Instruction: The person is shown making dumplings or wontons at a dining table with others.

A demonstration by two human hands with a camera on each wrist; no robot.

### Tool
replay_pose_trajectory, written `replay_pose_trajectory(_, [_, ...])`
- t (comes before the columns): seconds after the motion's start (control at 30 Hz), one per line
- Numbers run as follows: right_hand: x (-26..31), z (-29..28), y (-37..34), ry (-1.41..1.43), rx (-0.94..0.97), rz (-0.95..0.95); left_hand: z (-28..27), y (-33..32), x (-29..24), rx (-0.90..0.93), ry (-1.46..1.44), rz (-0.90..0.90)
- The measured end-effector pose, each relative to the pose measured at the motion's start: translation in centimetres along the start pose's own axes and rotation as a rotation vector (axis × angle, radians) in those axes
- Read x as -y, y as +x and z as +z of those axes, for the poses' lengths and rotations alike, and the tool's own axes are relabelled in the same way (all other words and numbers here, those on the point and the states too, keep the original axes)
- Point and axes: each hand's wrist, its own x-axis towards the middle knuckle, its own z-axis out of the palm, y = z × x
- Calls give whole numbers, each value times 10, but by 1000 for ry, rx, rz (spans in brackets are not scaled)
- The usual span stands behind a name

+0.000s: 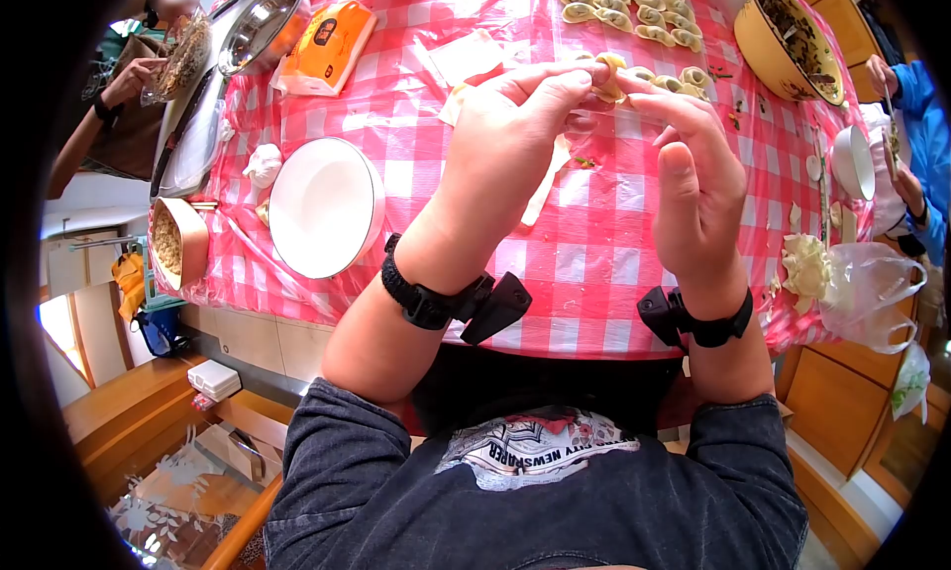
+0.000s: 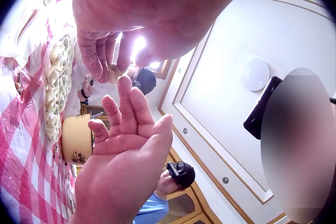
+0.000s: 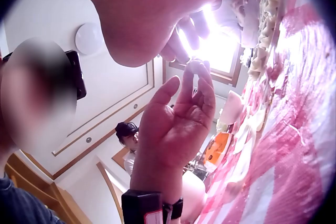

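In the head view, a small folded dumpling [image 1: 612,67] is held up over the table. My left hand [image 1: 510,139] pinches it between thumb and fingers. My right hand [image 1: 705,179] meets it from the other side, fingers extended with the tips at the dumpling and the thumb standing apart. The left wrist view shows the palm of the right hand [image 2: 123,153] facing up. Just beyond the hands lie a few finished dumplings [image 1: 693,78], with more in rows [image 1: 614,5] behind. Pale wrapper sheets [image 1: 466,57] lie beside the left hand.
A white enamel bowl [image 1: 322,204], garlic [image 1: 264,165], an orange packet [image 1: 329,47] and a steel bowl [image 1: 263,30] stand at the left. At the right are a yellow bowl of filling [image 1: 790,45], a small white bowl [image 1: 852,164] and a plastic bag [image 1: 867,293]. Other people work at both sides.
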Motion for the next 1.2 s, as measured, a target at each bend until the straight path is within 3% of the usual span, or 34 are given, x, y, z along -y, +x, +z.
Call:
replay_pose_trajectory(0.27, [3,1,1,-25,15,16,-1,1,1,0,34,17])
replay_pose_trajectory(0.33, [3,1,1,-19,18,27,-3,0,-2,84,140,-3])
replay_pose_trajectory(1.2, [3,3,2,-63,41,10,2,-1,-1,49,21,23])
